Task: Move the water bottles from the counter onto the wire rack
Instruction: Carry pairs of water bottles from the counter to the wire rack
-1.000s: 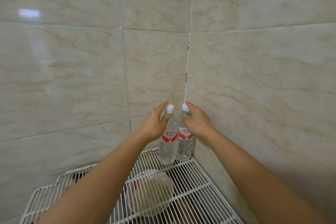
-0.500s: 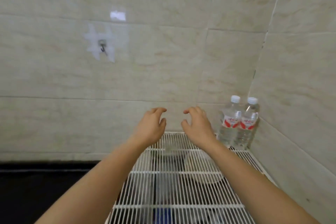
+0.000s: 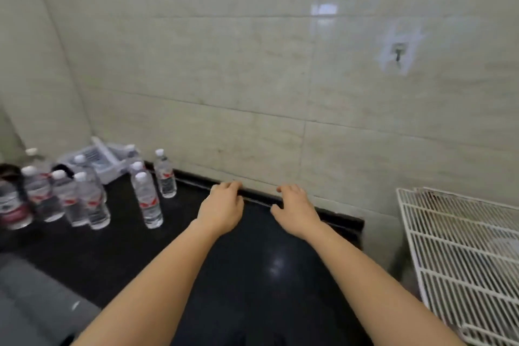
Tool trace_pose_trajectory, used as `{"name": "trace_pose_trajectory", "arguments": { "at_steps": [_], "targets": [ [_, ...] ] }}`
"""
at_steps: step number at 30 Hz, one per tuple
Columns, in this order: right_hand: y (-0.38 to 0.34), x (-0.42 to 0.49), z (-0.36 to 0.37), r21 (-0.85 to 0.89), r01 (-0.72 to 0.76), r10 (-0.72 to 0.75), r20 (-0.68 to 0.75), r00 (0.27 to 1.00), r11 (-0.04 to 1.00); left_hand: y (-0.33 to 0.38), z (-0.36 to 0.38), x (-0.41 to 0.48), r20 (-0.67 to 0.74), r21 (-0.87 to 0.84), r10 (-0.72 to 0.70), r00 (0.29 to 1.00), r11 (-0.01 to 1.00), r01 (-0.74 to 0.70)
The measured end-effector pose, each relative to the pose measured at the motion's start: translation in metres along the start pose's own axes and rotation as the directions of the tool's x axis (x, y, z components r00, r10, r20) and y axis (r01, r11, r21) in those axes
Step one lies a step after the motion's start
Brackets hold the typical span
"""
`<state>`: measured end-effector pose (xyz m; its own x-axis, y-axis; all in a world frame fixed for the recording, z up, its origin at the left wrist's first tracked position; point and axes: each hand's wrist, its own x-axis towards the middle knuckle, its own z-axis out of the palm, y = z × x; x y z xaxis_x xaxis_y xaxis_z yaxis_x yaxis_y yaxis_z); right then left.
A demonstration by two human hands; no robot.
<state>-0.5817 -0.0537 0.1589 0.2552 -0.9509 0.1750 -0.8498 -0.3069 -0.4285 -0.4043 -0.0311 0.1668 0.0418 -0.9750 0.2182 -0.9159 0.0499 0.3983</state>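
I see both hands empty, palms down, fingers loosely curled, hovering over the black desk near its back edge. Left hand and right hand sit side by side, apart, gripping nothing. The water bottles stand upright in a cluster at the desk's left end, white caps, red-and-white labels. One bottle stands close to the back edge; another stands just in front of it, nearest my left hand but well clear of it. The wire rack, white, lies past the desk's right end against the tiled wall. Left-edge bottles are blurred; I cannot count them.
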Motion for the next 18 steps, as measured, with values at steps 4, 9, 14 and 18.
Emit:
{"name": "trace_pose_trajectory", "arguments": {
  "at_steps": [4,9,14,18],
  "targets": [
    [-0.087,0.018,0.067,-0.045,0.094,-0.088,0.111,0.990,0.995,-0.111,-0.034,-0.029,0.007,0.072,-0.170,0.985,0.983,0.169],
    [-0.167,0.049,0.135,-0.130,0.193,-0.158,0.241,0.958,0.973,-0.216,-0.059,-0.054,-0.012,0.122,-0.350,0.937,0.929,0.349],
    [-0.221,0.084,0.196,-0.157,0.250,-0.186,0.338,0.923,0.955,-0.298,-0.064,-0.054,0.015,0.119,-0.472,0.881,0.876,0.467],
    [-0.250,0.134,0.232,-0.154,0.267,-0.205,0.330,0.921,0.951,-0.361,-0.066,-0.027,-0.003,0.126,-0.493,0.870,0.863,0.490]
  ]
}}
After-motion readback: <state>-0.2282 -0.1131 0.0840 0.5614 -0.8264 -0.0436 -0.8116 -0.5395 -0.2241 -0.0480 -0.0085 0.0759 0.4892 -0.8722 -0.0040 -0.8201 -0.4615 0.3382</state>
